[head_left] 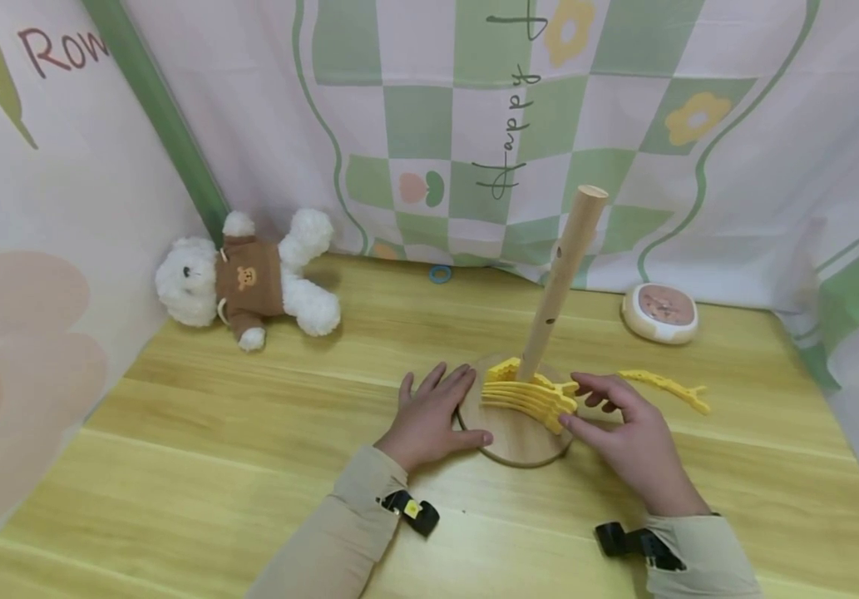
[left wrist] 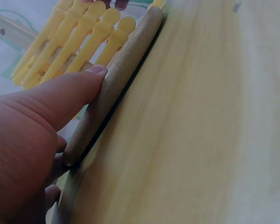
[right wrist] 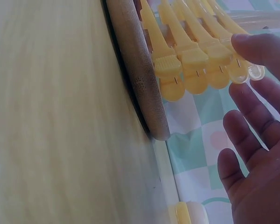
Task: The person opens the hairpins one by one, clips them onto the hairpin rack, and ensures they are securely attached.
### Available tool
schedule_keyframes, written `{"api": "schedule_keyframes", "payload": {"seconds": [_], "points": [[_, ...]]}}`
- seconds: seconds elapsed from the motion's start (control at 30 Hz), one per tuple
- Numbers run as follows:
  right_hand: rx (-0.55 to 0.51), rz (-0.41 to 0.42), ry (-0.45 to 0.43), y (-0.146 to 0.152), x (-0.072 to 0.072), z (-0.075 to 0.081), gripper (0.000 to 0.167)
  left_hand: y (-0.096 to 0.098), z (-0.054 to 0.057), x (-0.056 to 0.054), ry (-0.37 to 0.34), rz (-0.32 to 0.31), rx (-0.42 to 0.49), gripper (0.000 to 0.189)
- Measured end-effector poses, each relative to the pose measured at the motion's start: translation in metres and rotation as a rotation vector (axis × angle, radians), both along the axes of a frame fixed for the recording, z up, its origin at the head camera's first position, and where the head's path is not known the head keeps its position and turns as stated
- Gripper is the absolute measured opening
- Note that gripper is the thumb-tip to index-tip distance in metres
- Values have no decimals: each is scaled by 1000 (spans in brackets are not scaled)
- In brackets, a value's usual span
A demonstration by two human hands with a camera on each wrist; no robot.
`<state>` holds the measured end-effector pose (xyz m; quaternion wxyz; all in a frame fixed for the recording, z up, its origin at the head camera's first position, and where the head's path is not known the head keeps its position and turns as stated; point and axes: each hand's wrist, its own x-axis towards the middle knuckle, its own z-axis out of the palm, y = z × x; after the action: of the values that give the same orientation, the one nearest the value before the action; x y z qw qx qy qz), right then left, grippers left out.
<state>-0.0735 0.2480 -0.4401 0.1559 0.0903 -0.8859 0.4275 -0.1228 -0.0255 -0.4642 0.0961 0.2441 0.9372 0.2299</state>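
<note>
Several curved yellow plastic strips (head_left: 530,401) lie stacked around the foot of a wooden post (head_left: 560,283), which stands on a round wooden base (head_left: 515,445). My left hand (head_left: 432,420) is spread at the base's left side, thumb resting on its rim; the left wrist view shows the thumb (left wrist: 79,88) touching the wooden edge. At the stack's right end, my right hand (head_left: 634,437) holds the top strip's end between thumb and index finger. In the right wrist view its other fingers (right wrist: 245,135) are loosely spread. Another yellow strip (head_left: 664,384) lies on the table, right of the base.
A white plush dog (head_left: 253,279) in a brown shirt lies at the back left of the wooden table (head_left: 212,466). A small blue ring (head_left: 440,274) lies near the back curtain (head_left: 422,116). At the back right sits a white rounded device (head_left: 661,314).
</note>
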Motion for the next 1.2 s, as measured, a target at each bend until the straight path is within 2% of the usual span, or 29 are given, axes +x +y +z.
{"api": "schedule_keyframes", "payload": {"seconds": [0.2, 0.4, 0.6, 1.03, 1.2], "points": [[-6, 2, -12, -1, 1, 1, 49, 0, -1, 0, 2, -1, 0, 96], [-56, -6, 15, -3, 3, 5, 46, 0, -1, 0, 8, -1, 0, 96], [-62, -21, 31, -3, 4, 5, 45, 0, 1, 0, 2, 2, 3, 96], [-88, 1, 20, -2, 4, 6, 46, 0, 5, 1, -1, 4, -1, 96], [-144, 11, 103, 7, 2, 1, 34, 0, 4, 1, -7, 4, 0, 96]]}}
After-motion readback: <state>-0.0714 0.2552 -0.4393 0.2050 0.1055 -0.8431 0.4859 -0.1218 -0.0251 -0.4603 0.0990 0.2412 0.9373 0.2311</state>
